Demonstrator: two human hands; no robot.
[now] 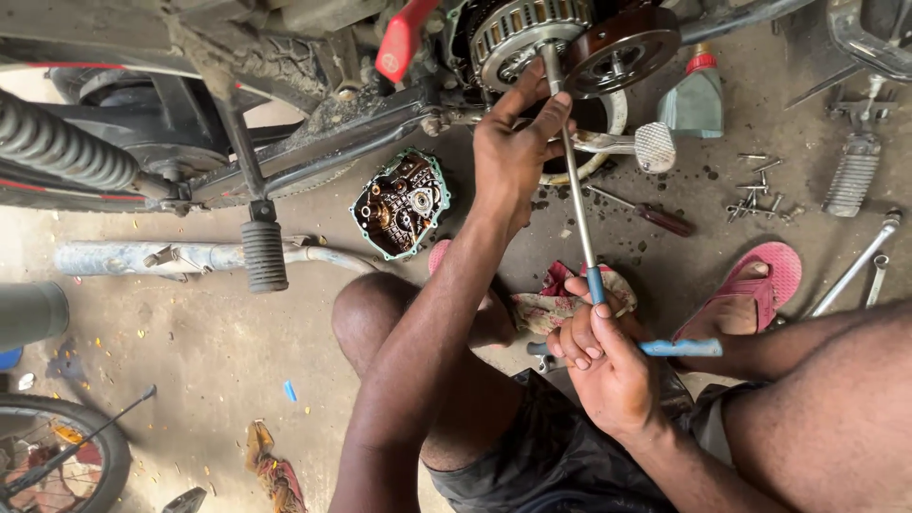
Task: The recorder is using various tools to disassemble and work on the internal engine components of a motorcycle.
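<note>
Turning the long T-handle wrench [577, 180] squarely is what this step seems to call for: its shaft runs from the blue cross handle near the picture's centre up toward twelve o'clock, where the socket end meets the exposed clutch assembly [532, 33] on the motorcycle engine. The left hand [518, 142] is curled around the upper shaft just below the clutch, fingers wrapped and steadying it, while the right hand [603, 366] is closed around the blue handle, gripping at the joint of the T. Keeping the shaft in line with the fastener looks like the main care (a tilted socket could slip off), so the upper hand is best used as a guide and the lower one for torque. At nine o'clock from the left hand, the removed engine cover [401, 204] lies on the concrete floor [190, 332]. At three o'clock lie a screwdriver [646, 211] and loose bolts [760, 190], near enough to be scattered by a foot in the pink sandal [755, 285].
</note>
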